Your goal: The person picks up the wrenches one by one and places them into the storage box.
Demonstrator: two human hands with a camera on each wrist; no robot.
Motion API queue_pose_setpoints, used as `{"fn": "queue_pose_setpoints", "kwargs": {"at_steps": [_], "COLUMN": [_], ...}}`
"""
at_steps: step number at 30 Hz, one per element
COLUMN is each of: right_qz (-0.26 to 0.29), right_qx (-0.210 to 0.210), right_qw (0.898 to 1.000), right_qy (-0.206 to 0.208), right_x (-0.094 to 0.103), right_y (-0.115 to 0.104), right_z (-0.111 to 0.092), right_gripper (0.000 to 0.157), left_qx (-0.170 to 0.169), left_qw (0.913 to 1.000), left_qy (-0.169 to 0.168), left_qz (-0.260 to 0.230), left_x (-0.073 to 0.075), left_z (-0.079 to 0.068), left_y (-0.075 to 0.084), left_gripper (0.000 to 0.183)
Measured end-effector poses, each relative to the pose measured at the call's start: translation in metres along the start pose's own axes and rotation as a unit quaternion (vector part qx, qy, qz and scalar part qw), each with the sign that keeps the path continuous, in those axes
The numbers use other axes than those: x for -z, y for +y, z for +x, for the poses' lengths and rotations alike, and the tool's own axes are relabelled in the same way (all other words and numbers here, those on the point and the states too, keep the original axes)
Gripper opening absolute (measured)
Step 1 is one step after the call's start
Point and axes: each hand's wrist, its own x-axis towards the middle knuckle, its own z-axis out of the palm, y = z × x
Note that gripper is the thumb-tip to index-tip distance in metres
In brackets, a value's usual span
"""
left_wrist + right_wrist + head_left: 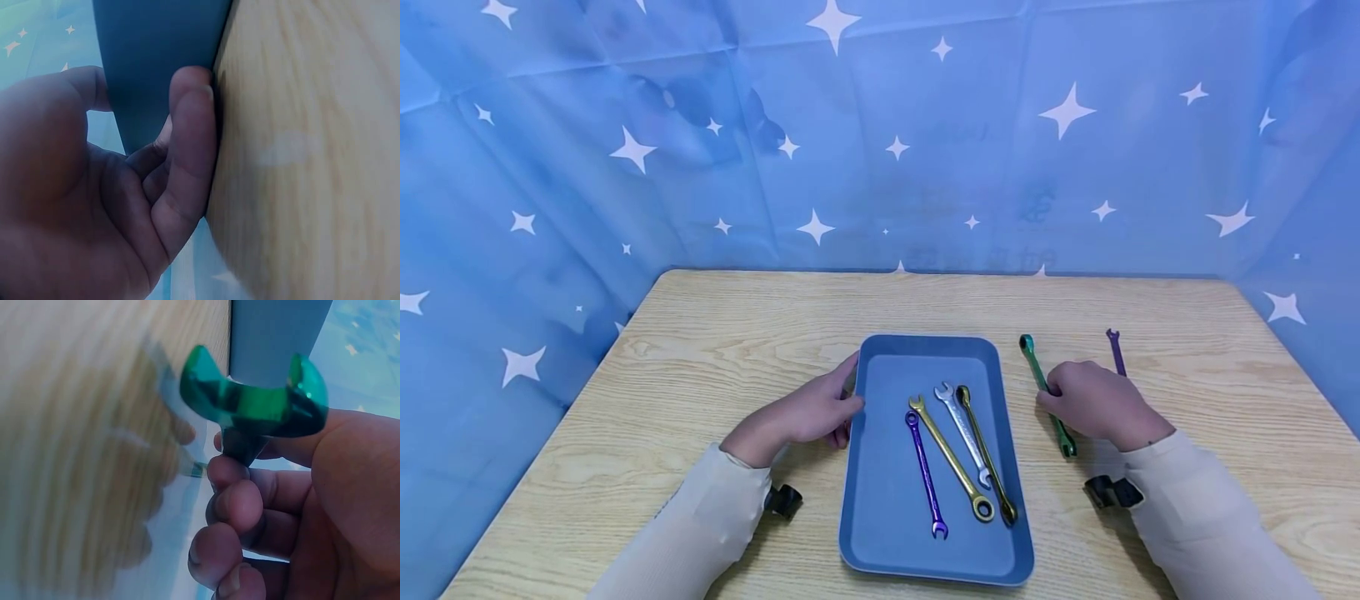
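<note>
Gripping: the right hand (1097,404) pinches the green wrench (1037,371) between thumb and curled fingers, just right of the tray (880,483); whether that wrench touches the table (737,333) cannot be told.
Tray edge: the left hand (811,410) is clamped on the tray's left side, thumb at the rim; the two hands are well apart, the tray between them.
Left wrist view alone: fingers bent against the tray's outer wall, low beside the tabletop, mostly hidden from the head camera.
Right wrist view alone: fingertips bunched at the green wrench's shaft, behind its forked end; the back of the hand covers them from above.
Head view alone: the tray's inside and contents, plus the small purple wrench (1117,350) beyond the right hand, its lower part hidden.
Wrenches in tray: four, left to right the violet wrench (926,475), gold wrench (950,457), silver wrench (964,433) and olive wrench (986,454).
Wrenches outside: two, both right of the tray.
Sleeves: two, pale (700,508).
Backdrop: one, blue with white stars (880,183).
</note>
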Motion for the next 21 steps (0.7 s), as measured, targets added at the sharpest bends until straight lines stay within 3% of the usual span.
{"fn": "queue_pose_setpoints", "kwargs": {"at_steps": [21], "right_qz": [0.001], "right_qx": [0.008], "right_qw": [1.0], "right_qy": [0.005], "right_x": [-0.0033], "right_y": [-0.0044], "right_z": [-0.0003], "right_gripper": [0.045], "left_qx": [-0.01], "left_qw": [0.9999], "left_qy": [0.002], "left_qz": [0.001], "left_x": [-0.0003], "left_z": [0.0005], "left_y": [-0.002], "left_gripper": [0.077]}}
